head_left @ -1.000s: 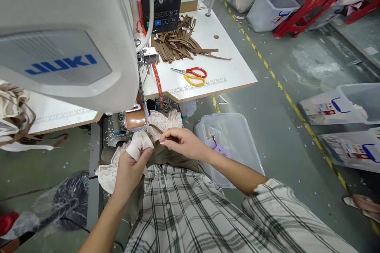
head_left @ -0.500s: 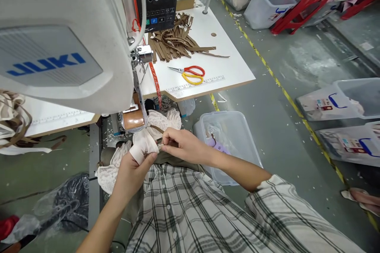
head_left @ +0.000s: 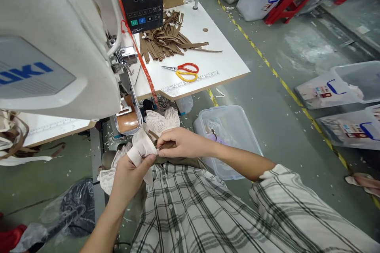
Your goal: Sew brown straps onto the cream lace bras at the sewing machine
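Below the sewing machine's arm, a white lace bra (head_left: 162,121) lies across my lap, its lacy parts on both sides of my hands. My left hand (head_left: 130,176) is closed on the bra's smooth white band (head_left: 139,149), thumb on top, with the band looped over the fingers. Pinched at the band's right end, my right hand (head_left: 175,144) has its thumb and forefinger together. A brown strap (head_left: 153,134) runs up from behind the right fingers. The sewing machine (head_left: 71,39) has its presser area (head_left: 127,118) just above and left of my hands.
On the white table (head_left: 228,61) lie red-and-yellow-handled scissors (head_left: 188,73) and a pile of brown straps (head_left: 166,37). A control panel (head_left: 142,4) stands behind. A clear plastic bin (head_left: 237,134) sits on the floor to the right; more bins (head_left: 356,83) stand beyond the yellow line.
The view has shifted, so the machine appears farther left. Both hands stay together at the band; the right fingers have moved slightly left, closer against the left thumb.
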{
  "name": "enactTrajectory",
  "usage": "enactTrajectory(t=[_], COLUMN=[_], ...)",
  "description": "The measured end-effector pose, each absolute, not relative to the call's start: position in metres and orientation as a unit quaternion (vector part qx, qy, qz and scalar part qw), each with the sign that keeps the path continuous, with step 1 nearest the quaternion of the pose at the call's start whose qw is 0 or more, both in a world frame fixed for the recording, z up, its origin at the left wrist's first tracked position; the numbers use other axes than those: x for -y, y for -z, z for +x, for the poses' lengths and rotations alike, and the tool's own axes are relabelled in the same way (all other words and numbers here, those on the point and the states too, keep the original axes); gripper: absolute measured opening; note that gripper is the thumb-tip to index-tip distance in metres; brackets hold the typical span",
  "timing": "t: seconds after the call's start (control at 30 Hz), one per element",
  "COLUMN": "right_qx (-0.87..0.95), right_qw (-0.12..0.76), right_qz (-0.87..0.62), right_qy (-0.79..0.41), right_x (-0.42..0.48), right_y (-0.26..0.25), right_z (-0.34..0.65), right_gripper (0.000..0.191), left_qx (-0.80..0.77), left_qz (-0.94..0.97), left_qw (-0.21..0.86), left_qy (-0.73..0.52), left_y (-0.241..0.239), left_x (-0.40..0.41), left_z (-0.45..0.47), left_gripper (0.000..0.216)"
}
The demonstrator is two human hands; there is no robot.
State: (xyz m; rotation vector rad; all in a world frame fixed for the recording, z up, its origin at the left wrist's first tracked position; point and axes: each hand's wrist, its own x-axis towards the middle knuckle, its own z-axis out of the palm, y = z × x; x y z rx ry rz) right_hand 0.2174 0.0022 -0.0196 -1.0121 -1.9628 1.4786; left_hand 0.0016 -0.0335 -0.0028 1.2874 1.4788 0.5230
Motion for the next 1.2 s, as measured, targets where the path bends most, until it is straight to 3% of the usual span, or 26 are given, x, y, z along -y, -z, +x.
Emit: enactTrajectory(t=[0.27,0.47,0.63,0.9,0.97,1.07,1.2], right_qx=[0.598,0.525,0.555,0.676,0.658,0.576,0.542], right_qw=[0.198,0.214,0.224,0.274,0.253,0.199,0.138], right_qz=[-0.373,-0.376,-0.404,-0.433,-0.405,-0.358,-0.303], right_qy=[-0.681,-0.733,-0.692,-0.529,-0.583,-0.708,-0.772], right_x=[-0.003,-0.004,-0.001,-0.002,-0.008,-0.023,-0.049], right_y=[0.026,0.035,0.031,0.016,0.010,-0.003,-0.033], right_z=[0.214,0.211,0.210,0.203,0.203,0.204,0.199], right_gripper=[0.020,0.024,0.021,0.014,0.011,0.015,0.020], left_qx=[-0.606,-0.605,-0.618,-0.634,-0.613,-0.537,-0.426], left_qz=[0.506,0.448,0.448,0.415,0.386,0.290,0.198], left_qw=[0.573,0.609,0.595,0.585,0.613,0.649,0.681], left_qy=[-0.219,-0.250,-0.253,-0.289,-0.315,-0.454,-0.562], left_y=[0.008,0.021,0.020,0.003,0.008,0.024,0.036], left_x=[0.029,0.026,0.025,0.025,0.029,0.044,0.062], left_z=[-0.001,-0.003,0.003,0.012,0.003,-0.007,-0.001], left_gripper=[0.031,0.032,0.035,0.040,0.041,0.054,0.072])
